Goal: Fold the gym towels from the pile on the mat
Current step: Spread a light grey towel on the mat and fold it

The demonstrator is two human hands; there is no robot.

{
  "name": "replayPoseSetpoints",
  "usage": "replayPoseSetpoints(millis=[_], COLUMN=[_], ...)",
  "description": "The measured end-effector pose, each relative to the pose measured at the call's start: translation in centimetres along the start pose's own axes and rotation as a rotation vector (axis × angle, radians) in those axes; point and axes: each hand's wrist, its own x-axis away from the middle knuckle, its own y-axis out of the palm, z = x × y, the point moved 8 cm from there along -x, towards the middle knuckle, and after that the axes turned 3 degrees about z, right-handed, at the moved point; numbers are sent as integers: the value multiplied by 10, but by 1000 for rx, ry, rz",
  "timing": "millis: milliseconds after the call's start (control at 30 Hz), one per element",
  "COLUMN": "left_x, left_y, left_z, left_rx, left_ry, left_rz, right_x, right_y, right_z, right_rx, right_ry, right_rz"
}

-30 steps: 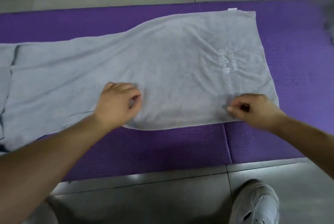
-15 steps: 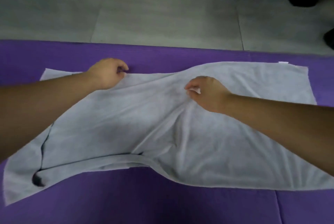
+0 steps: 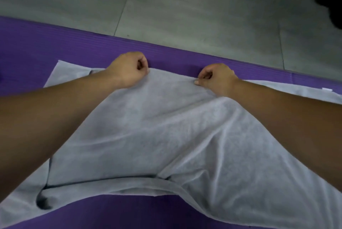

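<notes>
Towel (image 3: 166, 136) — pale grey, folded over, creased — on purple mat (image 3: 37, 43).

Only two arms and two hands of the person show. The left forearm (image 3: 55, 114) is bare skin from the wrist to the side of the picture, and so is the right forearm (image 3: 286, 117). Both look wide and thick near the picture's sides and get thinner toward the wrists. The skin looks smooth. The left hand (image 3: 127, 69) is round, with small bumps at the knuckles. The right hand (image 3: 216, 78) has the same bumps, and a pale nail (image 3: 196, 82) shows on one fingertip. The picture is a little blurry, so tiny lines on the skin cannot be made out.
</notes>
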Motion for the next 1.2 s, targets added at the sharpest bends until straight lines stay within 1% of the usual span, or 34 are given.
replayPoseSetpoints(millis=[67, 133, 200, 233, 333, 467, 533, 567, 667, 700, 733, 833, 867, 933, 1033, 1100, 1200], left_x=[-4, -9, -15, -18, -24, -21, -21, -20, -12, -6, 3, 44, 63, 106, 177, 222, 282], left_y=[-3, -10, -14, -16, -13, -9, -12, -17, -38, -46, -54, -91, -104, -122, -124, -117, -94], left_z=[2, 5, 6, 6, 4, -6, -7, -8, -20, -27, -36, -74, -91, -132, -180, -194, -194], left_rx=[-40, -69, -55, -55, -81, -192, -244, -247, -206, -210, -227, -283, -285, -264, -226, -203, -159], left_ry=[41, 60, 33, 12, -22, -27, -8, -14, -100, -129, -152, -214, -260, -411, -627, -700, -764], left_rz=[40, 108, 170, 181, 156, 52, 57, 94, 214, 216, 205, 206, 204, 164, 17, -21, -75], right_x=[-5, -11, -18, -22, -29, -31, -29, -27, -15, -9, -2, 21, 28, 36, 28, 13, -6], right_y=[-4, -9, -12, -11, -4, -3, -6, -7, -4, 0, 7, 35, 47, 74, 114, 129, 145], right_z=[-2, -7, -10, -13, -16, -9, -9, -12, -32, -43, -55, -100, -118, -156, -214, -250, -287], right_rx=[-18, -43, -54, -56, -80, -65, -11, 51, 333, 355, 326, 101, 52, 15, -7, -21, 79], right_ry=[4, 14, 43, 47, 45, 21, 26, 28, -22, -59, -107, -293, -339, -408, -460, -460, -437], right_rz=[42, 120, 175, 176, 146, 121, 120, 124, 162, 170, 172, 120, 79, 1, -59, -32, 28])
